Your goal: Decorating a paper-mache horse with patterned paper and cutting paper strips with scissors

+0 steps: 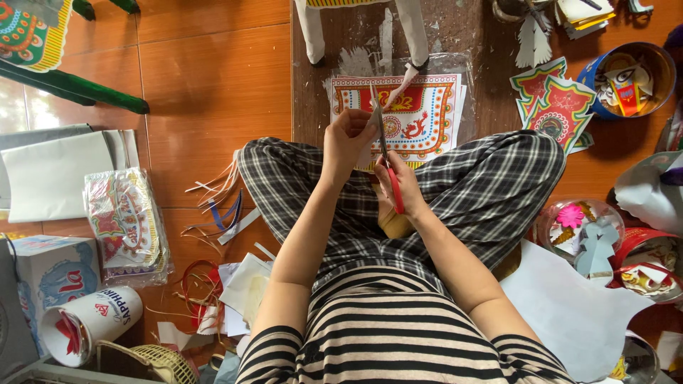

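1. A small piece of paper (371, 121) is pinched between the fingers of the left hand (346, 142), above the lap of the person, who is seated cross-legged on the tiled floor (213, 85).
2. Red-handled scissors (388, 167) are gripped by the right hand (402, 186); the fingers are closed through the handles and the blades point up into the paper.
3. The step in hand is judged to be the cutting of the paper piece along its edge.
4. For the next move, a slow turning of the paper by the left hand seems to be needed, so that the blades are kept on the line.
5. A stack of printed decorative sheets (420, 114) is seen just beyond the knees, on a dark wooden board (462, 28).
6. Paper scraps (220, 206) are scattered on the floor beside the left knee.
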